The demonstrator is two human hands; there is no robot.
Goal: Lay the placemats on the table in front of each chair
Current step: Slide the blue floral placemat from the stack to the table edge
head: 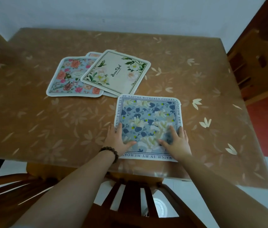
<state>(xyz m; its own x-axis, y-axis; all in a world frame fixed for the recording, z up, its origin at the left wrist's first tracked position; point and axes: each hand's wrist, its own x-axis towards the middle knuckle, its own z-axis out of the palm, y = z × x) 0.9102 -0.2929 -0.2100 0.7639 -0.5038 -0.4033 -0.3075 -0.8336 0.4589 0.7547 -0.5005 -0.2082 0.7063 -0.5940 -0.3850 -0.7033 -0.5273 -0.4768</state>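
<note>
A blue floral placemat (148, 119) with a printed text border was laid flat near the front edge of the table (31, 112), directly beyond the slatted back of a wooden chair (130, 199). The left hand (119, 142) was pressed flat on the mat's near left corner, its fingers straight and spread, nothing being gripped. The right hand (176, 143) was pressed flat on the near right part of the mat in the same manner, fingers extended. A beaded bracelet (111, 153) was worn on the left wrist. Farther back, toward the table's middle, a cream placemat (116, 72) lettered "Beautiful" was overlapped on a pink rose placemat (71, 78), with the corner of a further mat (93, 54) shown behind them. The table was covered by a brown cloth with a leaf pattern. Another wooden chair (258, 63) was seen at the right side.
</note>
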